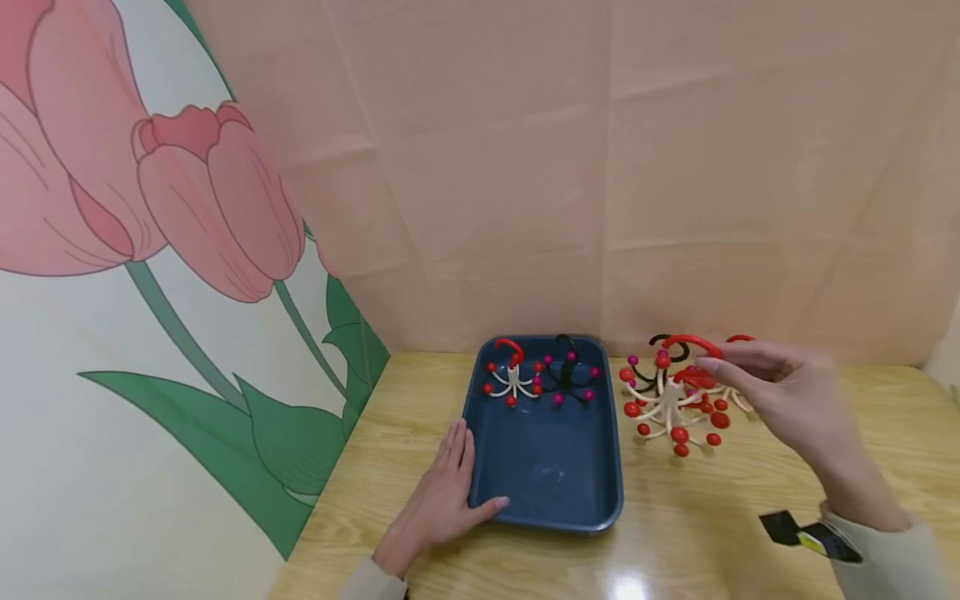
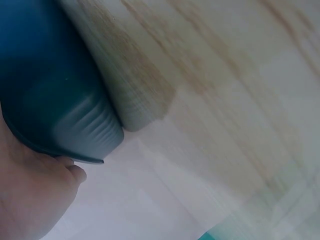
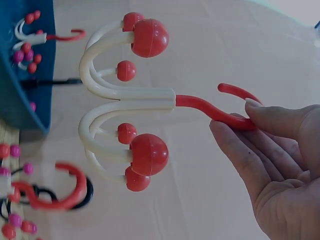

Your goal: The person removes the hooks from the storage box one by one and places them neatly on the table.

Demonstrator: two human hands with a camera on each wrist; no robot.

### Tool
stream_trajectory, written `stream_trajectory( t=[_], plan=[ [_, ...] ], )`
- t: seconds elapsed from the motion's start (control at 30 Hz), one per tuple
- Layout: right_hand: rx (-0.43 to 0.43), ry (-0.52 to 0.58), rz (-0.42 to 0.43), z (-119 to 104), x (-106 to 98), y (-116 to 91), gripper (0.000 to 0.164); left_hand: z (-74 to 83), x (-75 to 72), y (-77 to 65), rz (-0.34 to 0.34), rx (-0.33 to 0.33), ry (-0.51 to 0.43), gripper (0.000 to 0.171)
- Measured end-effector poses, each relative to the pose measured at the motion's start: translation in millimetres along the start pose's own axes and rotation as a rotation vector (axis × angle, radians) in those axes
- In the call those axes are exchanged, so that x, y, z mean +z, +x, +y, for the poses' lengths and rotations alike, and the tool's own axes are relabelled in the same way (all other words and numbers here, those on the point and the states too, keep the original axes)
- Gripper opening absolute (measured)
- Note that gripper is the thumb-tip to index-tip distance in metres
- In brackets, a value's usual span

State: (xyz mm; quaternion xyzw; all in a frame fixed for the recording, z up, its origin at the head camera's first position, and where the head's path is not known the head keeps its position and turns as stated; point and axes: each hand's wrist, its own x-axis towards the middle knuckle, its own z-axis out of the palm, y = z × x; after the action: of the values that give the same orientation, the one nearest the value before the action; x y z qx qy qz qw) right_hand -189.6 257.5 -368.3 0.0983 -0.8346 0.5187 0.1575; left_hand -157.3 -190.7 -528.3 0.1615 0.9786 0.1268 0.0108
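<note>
Our left hand (image 1: 438, 496) rests, fingers straight, at the blue tray (image 1: 543, 471)'s near-left corner. Beyond its right edge, our right hand (image 1: 795, 408) pinches a ball-tipped hanger (image 3: 147, 98) by its red hook (image 3: 192, 103) (likely the surest hold); it should be light, stiff, slightly slippery.

The left sleeve (image 1: 371, 582) was pale grey, matching the right sleeve (image 1: 891, 560), whose cuff bore a black band (image 1: 835, 543) with a small yellow patch (image 1: 812, 543) and an angular end.
</note>
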Motion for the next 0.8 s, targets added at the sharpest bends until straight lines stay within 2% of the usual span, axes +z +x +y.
stream_trajectory(
  t=[0.23, 0.43, 0.6, 0.67, 0.8],
  plan=[
    [0.092, -0.116, 0.056, 16, -23, -9, 0.036, -0.6, 0.1, 0.4, -0.001, -0.002, -0.008, 0.116],
    [0.170, -0.117, 0.089, 33, -41, -15, 0.041, -0.1, -1.6, 1.3, 0.003, 0.003, -0.008, 0.116],
    [0.210, -0.171, 0.133, 48, -48, -19, 0.045, 0.9, -1.2, 1.3, 0.001, 0.001, -0.006, 0.117],
    [0.211, -0.190, 0.147, 53, -50, -20, 0.038, 1.0, -0.8, 1.1, 0.001, 0.000, 0.001, 0.117],
    [0.177, -0.101, 0.177, 62, -54, -21, 0.011, 0.2, 0.0, 1.7, 0.003, 0.002, 0.005, 0.117]
  ],
)
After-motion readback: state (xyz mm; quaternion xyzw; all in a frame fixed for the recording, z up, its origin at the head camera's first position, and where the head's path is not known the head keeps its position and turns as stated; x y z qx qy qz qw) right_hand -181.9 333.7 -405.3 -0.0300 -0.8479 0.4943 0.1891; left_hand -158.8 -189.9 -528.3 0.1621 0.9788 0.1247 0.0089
